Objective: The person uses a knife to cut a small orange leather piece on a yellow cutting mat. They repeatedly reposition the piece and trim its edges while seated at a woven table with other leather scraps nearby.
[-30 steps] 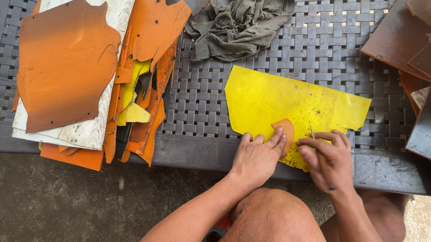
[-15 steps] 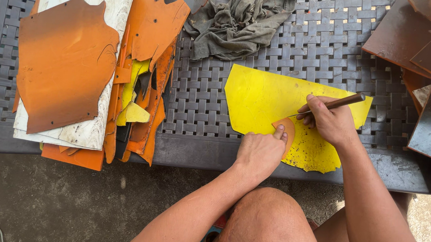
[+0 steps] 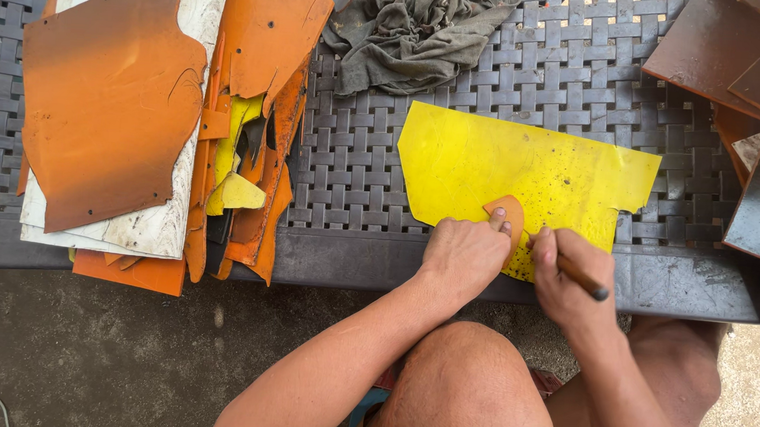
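Observation:
A yellow leather sheet (image 3: 521, 169) lies flat on the dark woven plastic table (image 3: 356, 169). A small rounded orange pattern piece (image 3: 510, 210) sits on the sheet's near edge. My left hand (image 3: 464, 257) presses down on that piece with its fingertips. My right hand (image 3: 567, 280) is just to its right, fingers closed around a thin brown-handled tool (image 3: 583, 279) whose tip meets the sheet beside the pattern piece. The tool's tip is hidden by my fingers.
A stack of orange, yellow and white leather pieces (image 3: 142, 114) covers the table's left side. A crumpled grey rag (image 3: 416, 29) lies at the back. Brown and grey sheets (image 3: 750, 103) are piled at the right. My bare knee (image 3: 466, 391) is below the table edge.
My right hand has moved from the middle of the yellow sheet back toward its near edge, next to the orange pattern piece. My left hand has stayed on the piece.

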